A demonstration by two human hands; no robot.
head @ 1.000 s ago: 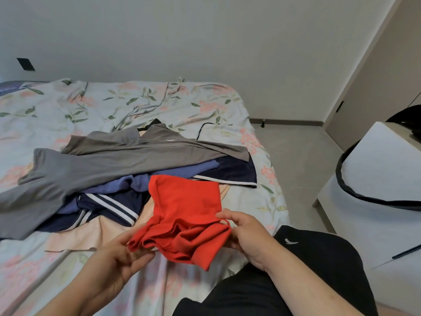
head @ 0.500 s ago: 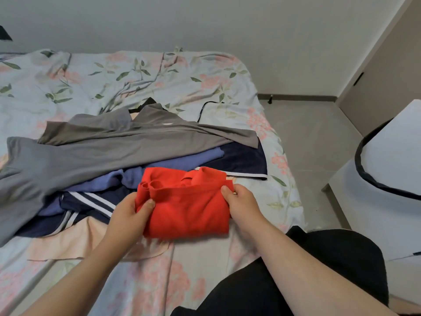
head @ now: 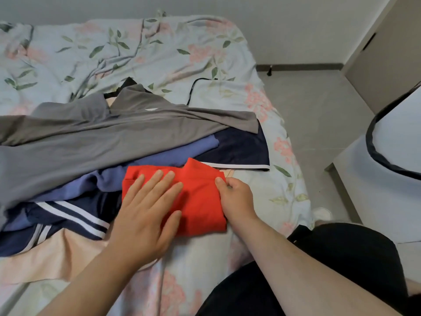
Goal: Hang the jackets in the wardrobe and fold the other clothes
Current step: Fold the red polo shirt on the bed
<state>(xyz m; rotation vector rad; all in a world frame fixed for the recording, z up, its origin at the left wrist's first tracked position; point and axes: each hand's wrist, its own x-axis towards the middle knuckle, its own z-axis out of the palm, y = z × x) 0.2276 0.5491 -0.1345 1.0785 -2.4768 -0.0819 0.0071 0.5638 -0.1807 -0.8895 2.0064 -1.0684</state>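
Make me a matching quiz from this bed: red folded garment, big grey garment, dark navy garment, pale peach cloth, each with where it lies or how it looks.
1. red folded garment
2. big grey garment
3. dark navy garment
4. pale peach cloth

A. white stripes along its edge
B. spread over the pile's top
C. pressed under the flat left hand
D. lowest visible layer, at the pile's near left

Pairs: 1-C, 2-B, 3-A, 4-D.

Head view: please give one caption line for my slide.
Left hand presses a folded red garment flat on the bed while the right hand pinches its edge.
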